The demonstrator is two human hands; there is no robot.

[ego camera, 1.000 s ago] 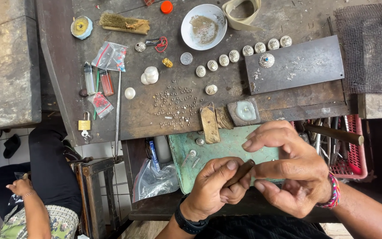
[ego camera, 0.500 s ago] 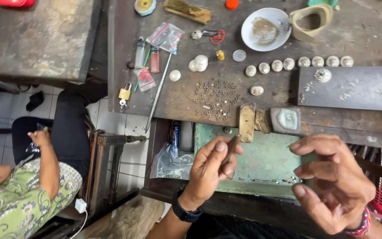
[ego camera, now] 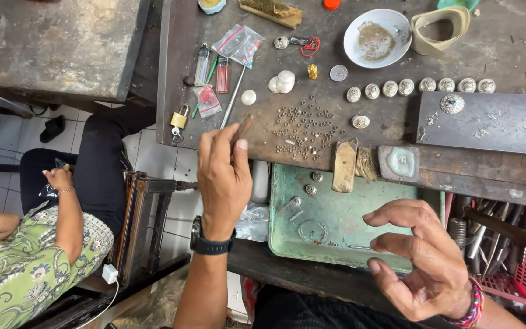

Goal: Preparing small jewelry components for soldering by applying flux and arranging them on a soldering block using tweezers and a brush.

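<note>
Head view shows the two hands parted: a second ago they were together low over the green tray, both working on a small brown stick. Now the left hand (ego camera: 223, 176) has gone up and forward to the near edge of the table (ego camera: 171, 73), fingers closed on the brown stick (ego camera: 242, 128), whose tip points out over the tabletop toward the scatter of tiny metal rings (ego camera: 305, 125). The right hand (ego camera: 424, 262) has stayed low at the near right, empty, fingers curled loosely open above the corner of the green tray (ego camera: 336, 213).

Judging by this, the shared work on the stick is finished and the left hand alone carries it toward the tabletop things.

Just beyond the stick lie a thin metal rod (ego camera: 234, 97), a small white dome (ego camera: 248, 97) and a padlock (ego camera: 179, 117). Farther back stand a white bowl (ego camera: 377, 29) and a row of round silver beads (ego camera: 415, 86). A seated person in a green patterned shirt (ego camera: 25, 268) is at the left, well apart.
</note>
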